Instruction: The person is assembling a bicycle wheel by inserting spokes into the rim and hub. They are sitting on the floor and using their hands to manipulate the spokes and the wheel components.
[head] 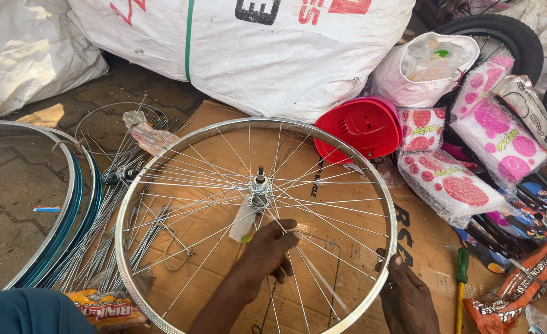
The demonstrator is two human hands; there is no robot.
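Big white sacks (255, 49) fill the back, with flattened brown cardboard (422, 247) on the paved ground under the work. A silver bicycle wheel rim (162, 161) lies flat on the cardboard at centre frame, its spokes running to the hub (260, 185), whose axle stands upright. Spare rims (69, 204), silver and teal, are stacked to the left, just beside a spread of loose spokes (109, 247). A red plastic guard (360, 127) and pink-dotted wrapped packages (465, 185) sit to the right of the wheel, and a green-handled screwdriver (462, 272) lies near its right edge.

The left hand (270, 250) reaches inside the wheel below the hub, fingers curled in among the spokes; they seem pinched on one spoke, but which one can't be made out. The right hand (406, 294) grips the rim at lower right, thumb over the edge and fingers wrapped under.

Risks, as a judgement: the spokes are thin and crowded, so a finger could get nipped between crossing ones. Uneven pull on one spoke could drag the rim out of true. The wheel only rests on cardboard, so it could slide if the right hand slackens.
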